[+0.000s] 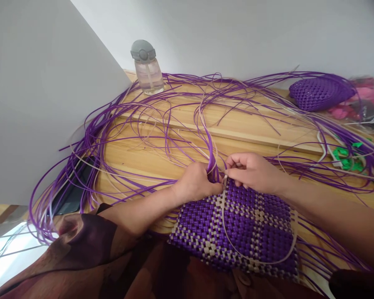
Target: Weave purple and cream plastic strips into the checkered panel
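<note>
Head camera: pinching a looping pale strip [262, 263] in the grip of the right hand [251, 172], working at the far edge of the purple woven panel [241, 228], over the tabletop's [126, 143] near side. Apparently clasping bunched purple strands [212, 160] in the left hand [193, 181], with contact partly hidden.

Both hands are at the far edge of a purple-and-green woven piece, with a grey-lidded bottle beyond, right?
Not quite: in the head view the woven piece is purple and cream. The left hand and right hand are at its far edge, the bottle beyond.
</note>
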### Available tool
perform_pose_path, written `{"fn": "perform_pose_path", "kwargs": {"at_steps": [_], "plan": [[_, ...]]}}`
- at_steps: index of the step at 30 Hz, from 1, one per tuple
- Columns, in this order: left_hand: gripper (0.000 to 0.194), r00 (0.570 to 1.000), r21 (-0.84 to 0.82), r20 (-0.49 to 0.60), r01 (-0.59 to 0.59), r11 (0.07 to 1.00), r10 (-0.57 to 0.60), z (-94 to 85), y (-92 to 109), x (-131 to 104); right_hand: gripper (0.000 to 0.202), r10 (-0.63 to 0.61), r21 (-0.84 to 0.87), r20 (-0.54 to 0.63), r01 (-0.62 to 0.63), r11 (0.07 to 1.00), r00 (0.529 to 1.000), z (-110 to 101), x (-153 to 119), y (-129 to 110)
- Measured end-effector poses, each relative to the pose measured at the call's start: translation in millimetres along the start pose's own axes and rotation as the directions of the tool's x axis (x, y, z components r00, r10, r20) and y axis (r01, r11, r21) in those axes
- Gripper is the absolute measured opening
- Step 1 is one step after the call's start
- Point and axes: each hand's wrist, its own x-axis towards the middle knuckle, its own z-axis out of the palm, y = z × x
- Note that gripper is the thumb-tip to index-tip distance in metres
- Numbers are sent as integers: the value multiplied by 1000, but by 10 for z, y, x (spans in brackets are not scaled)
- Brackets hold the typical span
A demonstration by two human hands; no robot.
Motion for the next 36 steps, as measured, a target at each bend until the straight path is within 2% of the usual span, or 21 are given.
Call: {"fn": "perform_pose_path", "kwargs": {"at_steps": [2,5,9,11,13,16,18,21,24,26,29,30,32,34,36], "plan": [[16,1000,-36,26,15,999,-15,-6,11,8,15,25,119,103,-38,992,994,-75,-65,80],[17,998,-87,48,39,995,-35,-8,19,14,18,-69,183,178,35,982,982,-139,-163,116],[15,1000,-174,6,17,985,-16,14,-11,0,14,-235,-24,174,242,970,956,-58,-160,-59],[14,999,-241,-32,-16,970,8,31,-41,-4,11,-252,-112,133,267,957,959,1,-91,-169],[14,999,-327,-29,-38,944,30,41,-67,1,9,-215,-119,55,220,968,975,34,-6,-241],[17,999,-419,21,-23,908,35,39,-83,16,5,-125,-30,-29,124,992,992,26,103,-268],[19,999,-441,37,-7,897,26,31,-79,22,9,-48,67,-25,50,996,999,-3,152,-259],[20,999,-427,36,10,904,7,28,-76,24,14,103,230,47,-111,967,994,-36,204,-247],[20,999,-404,36,12,915,2,33,-88,25,10,167,244,50,-174,954,985,-23,245,-230],[19,999,-396,41,11,918,5,34,-97,28,16,136,208,6,-135,969,991,0,258,-201],[18,999,-390,50,3,921,18,27,-99,34,42,78,165,-59,-68,984,995,15,234,-128],[17,998,-394,52,-2,919,25,24,-98,36,45,37,132,-78,-27,991,996,10,211,-99],[18,998,-411,51,-6,911,30,19,-92,40,33,-87,-6,-101,87,996,991,-14,144,-47],[20,999,-428,50,8,904,15,15,-84,44,15,-221,-200,-103,198,960,970,-48,52,-7],[21,998,-446,66,33,895,-4,9,-70,45,18,-313,-366,-85,263,893,946,-82,-53,22]]}}
